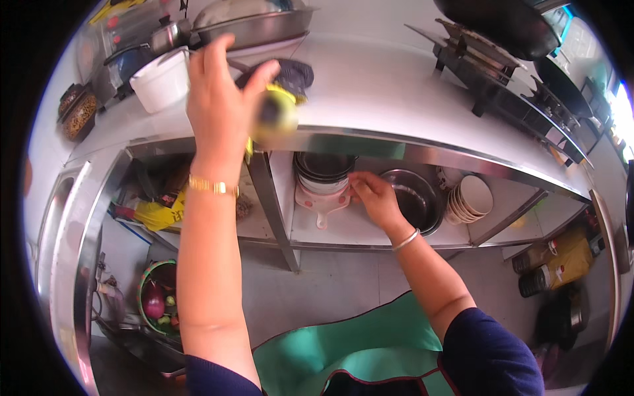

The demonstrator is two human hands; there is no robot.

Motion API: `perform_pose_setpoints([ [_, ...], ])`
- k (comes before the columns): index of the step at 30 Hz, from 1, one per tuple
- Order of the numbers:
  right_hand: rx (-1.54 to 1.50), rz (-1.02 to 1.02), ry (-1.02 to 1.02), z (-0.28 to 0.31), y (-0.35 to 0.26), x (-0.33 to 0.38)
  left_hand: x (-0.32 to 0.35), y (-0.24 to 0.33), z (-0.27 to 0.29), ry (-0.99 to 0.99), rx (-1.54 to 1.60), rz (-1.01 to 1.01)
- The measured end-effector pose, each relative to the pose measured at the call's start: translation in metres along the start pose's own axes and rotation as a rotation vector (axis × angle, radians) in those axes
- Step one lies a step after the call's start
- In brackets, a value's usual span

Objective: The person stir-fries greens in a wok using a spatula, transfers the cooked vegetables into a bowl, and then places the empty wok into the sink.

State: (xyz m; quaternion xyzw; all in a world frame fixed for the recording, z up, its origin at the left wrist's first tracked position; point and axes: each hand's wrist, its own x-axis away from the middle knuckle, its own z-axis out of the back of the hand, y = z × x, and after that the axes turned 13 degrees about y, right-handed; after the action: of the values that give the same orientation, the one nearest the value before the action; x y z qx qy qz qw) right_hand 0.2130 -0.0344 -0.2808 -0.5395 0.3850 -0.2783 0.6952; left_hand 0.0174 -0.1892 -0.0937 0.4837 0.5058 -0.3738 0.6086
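My left hand (220, 99) is raised over the counter, its fingers and thumb spread apart. Right beside its palm is a blurred yellow-and-dark round thing (276, 113) whose kind I cannot make out; no grip on it shows. A dark grey cloth-like thing (294, 76) lies behind it. On the shelf under the counter, my right hand (376, 198) has its bent fingers closed at the right side of a stack of bowls (323, 178), dark on top and white below. Beneath that stack sits a pinkish-white dish with a handle (321, 210).
A metal basin (416, 198) and stacked white bowls (470, 199) stand right of my right hand. On the counter are a white pot (162, 80), a large lidded steel pan (254, 26) and a gas stove (508, 86). A vegetable basket (140, 297) sits low left.
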Motion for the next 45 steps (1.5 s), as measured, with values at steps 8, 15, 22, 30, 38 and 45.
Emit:
perform_pose_setpoints([
  [8,0.223,0.324,0.231,0.015,0.066,-0.083,0.079,0.028,0.077,0.412,0.686,0.251],
  [15,0.885,0.689,0.231,0.015,0.1,-0.199,0.218,0.06,0.106,0.332,0.8,0.853],
  [22,1.028,0.702,-0.041,-0.026,0.085,-0.214,0.251,0.07,0.128,0.009,0.788,0.807],
  [30,0.98,0.631,-0.13,-0.022,0.108,-0.231,0.215,0.071,0.037,-0.324,0.623,0.595],
  [38,1.075,0.774,0.099,-0.001,0.12,-0.237,0.192,0.013,-0.115,-0.519,0.021,0.094],
  [45,1.093,0.905,0.312,0.024,0.112,-0.213,0.196,-0.018,-0.174,-0.41,-0.036,-0.037],
])
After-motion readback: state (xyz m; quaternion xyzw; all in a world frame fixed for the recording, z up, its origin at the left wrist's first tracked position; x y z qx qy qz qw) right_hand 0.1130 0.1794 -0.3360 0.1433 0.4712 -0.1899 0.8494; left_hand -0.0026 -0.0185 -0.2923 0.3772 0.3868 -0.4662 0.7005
